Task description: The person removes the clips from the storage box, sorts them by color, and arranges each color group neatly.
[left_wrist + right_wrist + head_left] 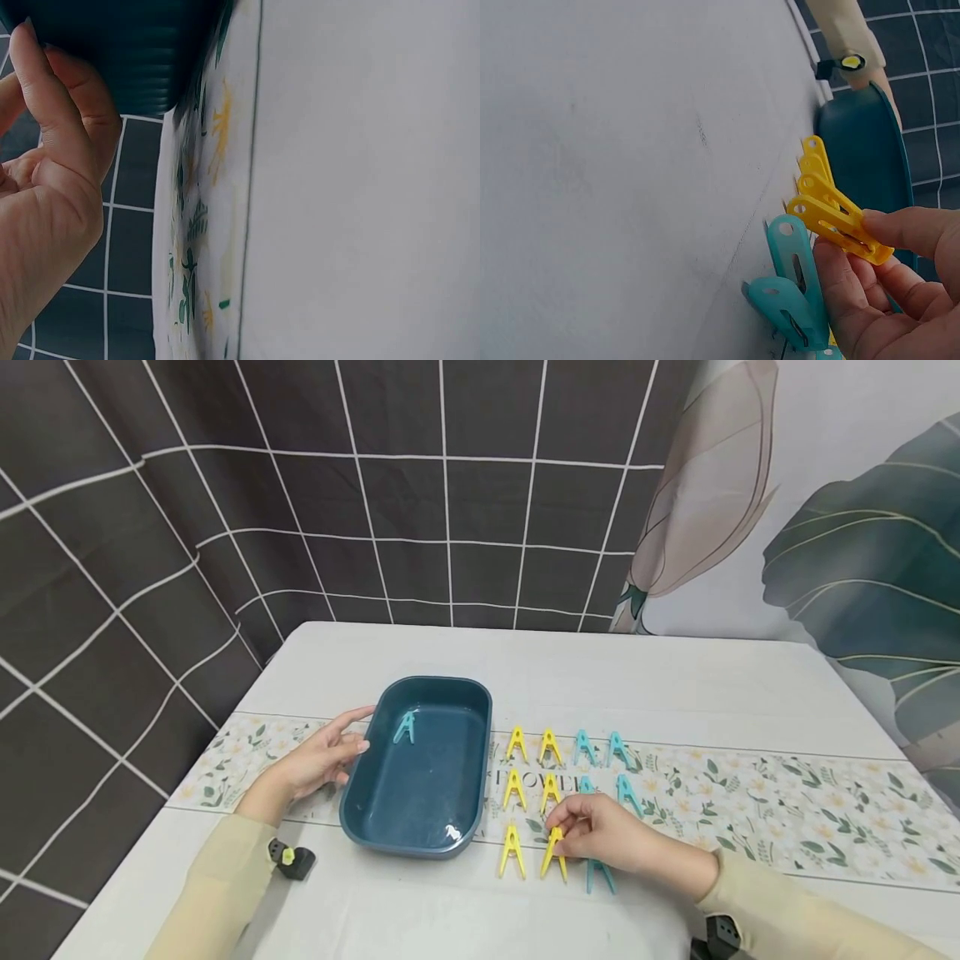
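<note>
My right hand pinches a yellow clothespin between thumb and fingers, at the near end of the clothespin rows. In the right wrist view that yellow clothespin is between the thumb and fingertips. A blue-green clothespin stands just beside the same hand, partly hidden by it. My left hand touches the left side of a dark teal basin, its fingers fairly relaxed. One light blue clothespin lies inside the basin. The left wrist view shows the left fingers against the basin's outer wall.
Several yellow clothespins stand in two columns right of the basin. Farther right are several light blue ones. A floral strip crosses the white table. Behind hangs a dark gridded curtain.
</note>
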Tool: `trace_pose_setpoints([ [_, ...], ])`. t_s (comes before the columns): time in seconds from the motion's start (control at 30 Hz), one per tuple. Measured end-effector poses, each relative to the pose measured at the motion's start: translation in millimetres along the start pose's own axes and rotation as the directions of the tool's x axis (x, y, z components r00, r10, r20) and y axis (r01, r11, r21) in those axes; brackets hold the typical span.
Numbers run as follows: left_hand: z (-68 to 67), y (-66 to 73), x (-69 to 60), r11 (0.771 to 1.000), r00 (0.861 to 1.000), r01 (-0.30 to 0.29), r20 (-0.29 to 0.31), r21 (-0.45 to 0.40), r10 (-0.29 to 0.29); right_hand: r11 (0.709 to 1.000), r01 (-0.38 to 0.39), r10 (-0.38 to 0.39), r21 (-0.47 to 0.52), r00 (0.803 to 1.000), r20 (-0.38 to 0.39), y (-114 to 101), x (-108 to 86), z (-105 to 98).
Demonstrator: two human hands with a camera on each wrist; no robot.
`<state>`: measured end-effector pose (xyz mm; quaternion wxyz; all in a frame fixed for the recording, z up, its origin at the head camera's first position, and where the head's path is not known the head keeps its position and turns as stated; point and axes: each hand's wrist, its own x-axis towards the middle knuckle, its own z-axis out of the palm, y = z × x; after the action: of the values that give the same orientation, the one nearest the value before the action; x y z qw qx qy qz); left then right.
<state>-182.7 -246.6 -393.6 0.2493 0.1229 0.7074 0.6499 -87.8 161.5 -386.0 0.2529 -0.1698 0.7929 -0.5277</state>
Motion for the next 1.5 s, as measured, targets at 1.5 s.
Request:
trace_pose_setpoints([
  [1.5, -0.9, -1.9, 0.4, 1.000, 1.000, 0.000, 0.006, 0.004, 0.000, 0.832, 0.249, -0.322, -0.496, 0.945, -0.065, -64, 40.9, -11],
])
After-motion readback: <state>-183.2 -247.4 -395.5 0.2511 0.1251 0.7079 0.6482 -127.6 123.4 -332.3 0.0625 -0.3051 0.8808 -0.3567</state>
